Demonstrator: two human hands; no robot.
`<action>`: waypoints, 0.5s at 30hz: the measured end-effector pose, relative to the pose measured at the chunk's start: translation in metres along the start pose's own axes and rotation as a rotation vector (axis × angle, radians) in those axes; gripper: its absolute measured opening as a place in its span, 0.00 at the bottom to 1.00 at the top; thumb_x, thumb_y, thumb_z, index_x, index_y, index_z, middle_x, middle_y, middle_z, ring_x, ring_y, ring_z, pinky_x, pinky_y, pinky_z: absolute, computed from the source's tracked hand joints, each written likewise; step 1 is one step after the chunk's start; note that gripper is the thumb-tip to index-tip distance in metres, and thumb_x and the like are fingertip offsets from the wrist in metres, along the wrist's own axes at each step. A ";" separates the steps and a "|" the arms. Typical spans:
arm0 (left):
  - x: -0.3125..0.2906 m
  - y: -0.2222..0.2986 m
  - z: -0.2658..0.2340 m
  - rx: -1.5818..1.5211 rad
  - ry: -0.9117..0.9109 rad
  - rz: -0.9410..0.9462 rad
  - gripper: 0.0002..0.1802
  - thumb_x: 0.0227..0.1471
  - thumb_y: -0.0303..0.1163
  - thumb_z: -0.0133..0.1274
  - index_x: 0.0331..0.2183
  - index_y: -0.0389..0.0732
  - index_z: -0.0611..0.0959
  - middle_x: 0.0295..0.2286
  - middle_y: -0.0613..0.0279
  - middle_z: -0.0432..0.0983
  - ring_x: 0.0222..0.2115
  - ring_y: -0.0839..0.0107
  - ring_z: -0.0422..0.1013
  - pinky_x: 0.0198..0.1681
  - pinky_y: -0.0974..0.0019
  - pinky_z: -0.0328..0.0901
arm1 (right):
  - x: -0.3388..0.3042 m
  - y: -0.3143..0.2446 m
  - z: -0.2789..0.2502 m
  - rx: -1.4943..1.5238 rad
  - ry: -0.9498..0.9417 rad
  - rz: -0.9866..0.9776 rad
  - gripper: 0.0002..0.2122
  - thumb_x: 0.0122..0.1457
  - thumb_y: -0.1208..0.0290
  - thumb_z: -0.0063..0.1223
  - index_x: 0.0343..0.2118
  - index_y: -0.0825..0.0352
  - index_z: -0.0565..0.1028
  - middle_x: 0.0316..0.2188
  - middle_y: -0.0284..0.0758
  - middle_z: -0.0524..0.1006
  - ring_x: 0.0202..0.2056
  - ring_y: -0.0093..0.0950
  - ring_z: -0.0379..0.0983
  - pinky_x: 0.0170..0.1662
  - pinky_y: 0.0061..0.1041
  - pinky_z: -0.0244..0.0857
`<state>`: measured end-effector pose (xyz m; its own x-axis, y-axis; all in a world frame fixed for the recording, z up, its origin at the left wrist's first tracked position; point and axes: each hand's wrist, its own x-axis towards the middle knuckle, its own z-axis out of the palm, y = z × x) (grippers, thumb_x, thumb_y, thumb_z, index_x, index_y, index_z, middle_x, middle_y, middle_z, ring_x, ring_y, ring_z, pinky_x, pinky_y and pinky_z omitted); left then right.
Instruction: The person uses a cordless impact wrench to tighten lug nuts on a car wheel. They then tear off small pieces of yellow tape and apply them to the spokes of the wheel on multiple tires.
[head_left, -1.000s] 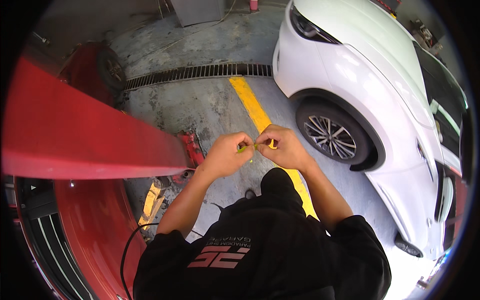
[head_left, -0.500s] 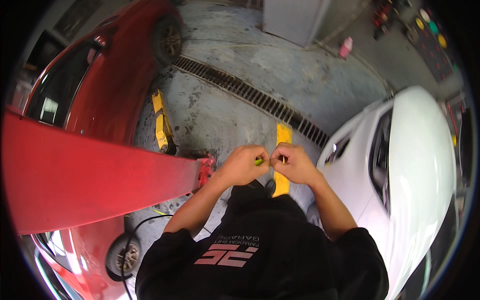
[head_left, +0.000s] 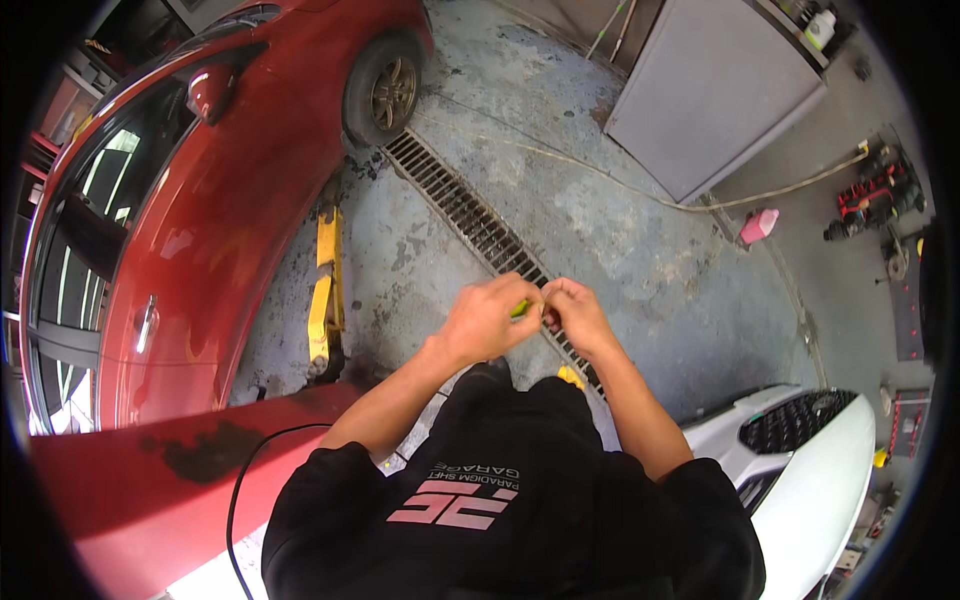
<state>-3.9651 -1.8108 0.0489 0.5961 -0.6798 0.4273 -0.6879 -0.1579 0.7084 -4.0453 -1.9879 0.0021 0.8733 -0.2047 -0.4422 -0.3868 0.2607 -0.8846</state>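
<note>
My left hand (head_left: 485,320) and my right hand (head_left: 575,315) meet in front of my chest, fingertips touching. Between them they pinch a small yellow-green object (head_left: 520,308), most of it hidden by the fingers. Both forearms come up from my black sweatshirt (head_left: 500,500). Beneath the hands lies the concrete floor with a long metal drain grate (head_left: 470,215).
A red car (head_left: 180,220) stands at the left, with a yellow lift arm (head_left: 325,290) under its side. A red panel (head_left: 150,480) crosses the lower left. A white car front (head_left: 810,470) sits lower right. A grey cabinet (head_left: 715,90), a pink bottle (head_left: 757,226) and tools lie at the upper right.
The view has swung from the white car toward the red car and grey cabinet. My hands stay together on the small yellow-green object throughout.
</note>
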 end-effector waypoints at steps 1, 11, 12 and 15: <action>0.027 -0.010 -0.004 -0.029 0.040 -0.047 0.06 0.48 0.27 0.62 0.30 0.39 0.83 0.26 0.56 0.78 0.25 0.57 0.76 0.28 0.60 0.70 | 0.027 -0.010 -0.013 0.110 -0.002 0.008 0.06 0.64 0.70 0.49 0.38 0.64 0.77 0.26 0.27 0.75 0.26 0.18 0.70 0.29 0.19 0.64; 0.235 -0.211 -0.027 -0.036 0.339 -0.514 0.08 0.55 0.31 0.62 0.36 0.38 0.83 0.29 0.57 0.80 0.28 0.68 0.75 0.33 0.65 0.70 | 0.327 -0.185 -0.090 0.134 -0.343 -0.146 0.22 0.68 0.61 0.47 0.62 0.64 0.68 0.54 0.41 0.77 0.50 0.28 0.75 0.47 0.27 0.68; 0.250 -0.232 -0.029 -0.016 0.366 -0.587 0.09 0.56 0.31 0.61 0.37 0.37 0.82 0.29 0.58 0.80 0.28 0.70 0.75 0.33 0.66 0.70 | 0.362 -0.202 -0.091 0.163 -0.409 -0.144 0.23 0.68 0.62 0.47 0.63 0.65 0.67 0.54 0.41 0.77 0.50 0.29 0.75 0.47 0.27 0.68; 0.298 -0.271 -0.042 -0.077 0.502 -0.726 0.12 0.57 0.31 0.61 0.40 0.35 0.81 0.30 0.59 0.81 0.30 0.74 0.75 0.35 0.68 0.69 | 0.462 -0.252 -0.082 0.169 -0.560 -0.027 0.22 0.68 0.63 0.46 0.62 0.65 0.67 0.55 0.43 0.76 0.52 0.29 0.74 0.48 0.28 0.68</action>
<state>-3.5831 -1.9405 0.0078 0.9986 -0.0335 0.0405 -0.0500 -0.3671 0.9288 -3.5684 -2.2257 0.0087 0.9236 0.3042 -0.2334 -0.3497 0.4188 -0.8380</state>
